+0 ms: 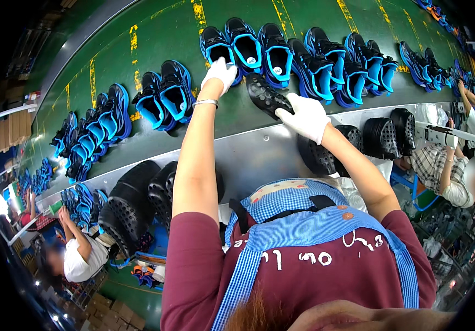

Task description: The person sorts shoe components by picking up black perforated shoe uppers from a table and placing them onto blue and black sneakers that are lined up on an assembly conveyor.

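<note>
Black sole [265,95] sits pinched in our right hand [305,116]; our left hand [221,71] grips a blue shoe [217,48] (many shoes wait beyond, more soles near).

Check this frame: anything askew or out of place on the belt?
Mostly orderly. The blue-and-black shoes sit in pairs on the green conveyor belt. One oddity: a bare black sole lies tilted among them, held by the gloved right hand. The left hand touches a shoe.

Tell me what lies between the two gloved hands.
In the head view, a black studded sole lies between the left hand and the right hand, which grips its near end, over the green belt.
</note>
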Action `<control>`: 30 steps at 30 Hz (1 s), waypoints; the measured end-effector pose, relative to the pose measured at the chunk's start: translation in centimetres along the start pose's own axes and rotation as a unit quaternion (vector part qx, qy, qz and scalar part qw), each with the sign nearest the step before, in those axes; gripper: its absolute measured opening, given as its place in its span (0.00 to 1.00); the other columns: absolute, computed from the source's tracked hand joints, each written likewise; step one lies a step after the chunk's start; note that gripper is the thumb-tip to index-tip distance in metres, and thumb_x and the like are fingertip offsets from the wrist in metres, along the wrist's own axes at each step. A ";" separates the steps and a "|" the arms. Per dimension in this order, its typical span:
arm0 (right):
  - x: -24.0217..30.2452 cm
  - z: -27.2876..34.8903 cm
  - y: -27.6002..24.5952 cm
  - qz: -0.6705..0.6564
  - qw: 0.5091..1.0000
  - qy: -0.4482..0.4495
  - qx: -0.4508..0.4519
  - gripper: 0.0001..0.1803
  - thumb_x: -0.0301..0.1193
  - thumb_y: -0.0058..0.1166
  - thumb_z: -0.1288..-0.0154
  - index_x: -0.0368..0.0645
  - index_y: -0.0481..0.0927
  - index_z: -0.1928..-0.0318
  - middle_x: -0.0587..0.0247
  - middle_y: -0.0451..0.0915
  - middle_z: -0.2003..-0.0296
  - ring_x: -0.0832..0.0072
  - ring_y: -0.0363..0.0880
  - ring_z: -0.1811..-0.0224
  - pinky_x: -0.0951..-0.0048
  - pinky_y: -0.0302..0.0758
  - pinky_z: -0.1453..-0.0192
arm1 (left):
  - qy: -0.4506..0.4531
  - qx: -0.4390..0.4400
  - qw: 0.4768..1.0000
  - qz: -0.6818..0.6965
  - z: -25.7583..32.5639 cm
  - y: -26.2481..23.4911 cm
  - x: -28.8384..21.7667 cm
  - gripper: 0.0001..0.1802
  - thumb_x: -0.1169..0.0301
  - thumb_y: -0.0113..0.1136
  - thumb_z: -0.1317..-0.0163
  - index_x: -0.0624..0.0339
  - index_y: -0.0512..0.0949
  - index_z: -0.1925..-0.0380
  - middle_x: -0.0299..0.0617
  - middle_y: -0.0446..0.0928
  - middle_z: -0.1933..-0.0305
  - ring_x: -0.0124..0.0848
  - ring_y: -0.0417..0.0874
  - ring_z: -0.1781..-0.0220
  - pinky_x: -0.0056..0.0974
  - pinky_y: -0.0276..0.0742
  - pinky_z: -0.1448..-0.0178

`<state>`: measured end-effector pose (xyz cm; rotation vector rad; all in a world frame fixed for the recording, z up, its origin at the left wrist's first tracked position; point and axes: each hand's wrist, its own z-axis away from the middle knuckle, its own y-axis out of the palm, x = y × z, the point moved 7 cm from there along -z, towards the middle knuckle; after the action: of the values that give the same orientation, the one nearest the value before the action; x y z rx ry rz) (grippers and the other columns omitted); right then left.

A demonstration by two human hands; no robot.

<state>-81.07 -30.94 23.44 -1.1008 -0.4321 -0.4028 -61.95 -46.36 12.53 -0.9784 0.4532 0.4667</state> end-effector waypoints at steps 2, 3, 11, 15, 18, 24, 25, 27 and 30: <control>0.5 -1.5 -0.1 -0.005 1.000 -0.008 -0.002 0.25 0.50 0.50 0.39 0.37 0.73 0.65 0.42 0.79 0.75 0.47 0.80 0.69 0.55 0.76 0.60 | -0.059 0.094 0.989 0.100 -0.6 1.3 0.8 0.25 0.58 0.49 0.36 0.61 0.71 0.42 0.58 0.72 0.39 0.50 0.75 0.40 0.44 0.70 0.36; 0.9 -2.1 -0.3 -0.009 1.000 -0.007 0.006 0.25 0.50 0.50 0.40 0.37 0.73 0.65 0.42 0.79 0.75 0.47 0.80 0.69 0.55 0.76 0.60 | -0.078 0.130 0.976 0.156 -0.2 2.1 1.1 0.24 0.58 0.50 0.37 0.61 0.73 0.45 0.59 0.73 0.41 0.51 0.74 0.39 0.45 0.69 0.35; 1.8 -7.3 -3.7 0.000 0.999 0.004 0.034 0.24 0.49 0.51 0.43 0.38 0.79 0.67 0.49 0.82 0.72 0.53 0.82 0.66 0.60 0.77 0.57 | 0.191 -0.113 0.972 0.077 7.2 0.5 -2.2 0.24 0.62 0.59 0.43 0.59 0.75 0.46 0.52 0.74 0.42 0.49 0.74 0.40 0.42 0.70 0.36; 4.7 -10.4 -2.9 0.091 0.988 -0.064 0.112 0.25 0.49 0.50 0.42 0.36 0.79 0.63 0.42 0.80 0.68 0.51 0.80 0.62 0.59 0.75 0.55 | 0.098 -0.053 0.991 -0.078 5.4 1.7 0.9 0.31 0.61 0.61 0.41 0.56 0.66 0.39 0.51 0.73 0.42 0.48 0.76 0.42 0.46 0.74 0.40; 7.2 -12.9 -2.8 0.179 0.968 -0.119 0.129 0.25 0.48 0.49 0.44 0.36 0.81 0.65 0.40 0.80 0.68 0.48 0.80 0.61 0.58 0.76 0.54 | 0.095 -0.092 0.991 -0.013 4.2 2.9 1.2 0.24 0.63 0.60 0.40 0.55 0.71 0.44 0.51 0.72 0.42 0.49 0.78 0.46 0.48 0.76 0.45; 9.2 -15.3 1.9 0.316 0.932 -0.088 0.153 0.18 0.40 0.49 0.40 0.40 0.85 0.61 0.46 0.83 0.64 0.54 0.83 0.58 0.58 0.78 0.52 | 0.072 -0.070 0.994 -0.035 6.9 6.0 -1.1 0.19 0.61 0.52 0.35 0.60 0.75 0.49 0.54 0.73 0.44 0.52 0.77 0.48 0.48 0.74 0.45; 7.8 -15.9 3.3 0.300 0.945 -0.075 0.110 0.17 0.39 0.49 0.39 0.40 0.85 0.61 0.47 0.84 0.62 0.54 0.83 0.56 0.58 0.78 0.51 | 0.022 -0.023 0.999 0.012 6.5 6.0 -1.4 0.21 0.59 0.50 0.34 0.59 0.74 0.46 0.54 0.72 0.41 0.51 0.77 0.45 0.46 0.74 0.43; 7.1 -16.8 5.1 0.256 0.963 -0.065 0.060 0.15 0.36 0.48 0.36 0.42 0.85 0.61 0.51 0.84 0.59 0.55 0.81 0.52 0.59 0.78 0.50 | -0.026 0.028 0.998 0.054 5.9 6.4 -0.6 0.23 0.58 0.46 0.32 0.59 0.72 0.43 0.55 0.74 0.41 0.50 0.76 0.43 0.44 0.74 0.43; 7.9 -17.8 7.5 0.201 0.975 -0.005 0.094 0.13 0.29 0.51 0.38 0.42 0.85 0.56 0.50 0.83 0.56 0.59 0.83 0.51 0.61 0.78 0.49 | -0.010 0.062 0.997 0.038 3.9 8.1 2.1 0.24 0.57 0.44 0.30 0.61 0.71 0.42 0.56 0.78 0.46 0.50 0.78 0.45 0.43 0.75 0.46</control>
<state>-68.18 -44.99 14.99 -0.9752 -0.2408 0.0009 -64.17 -38.74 7.77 -0.8387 0.4966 0.5100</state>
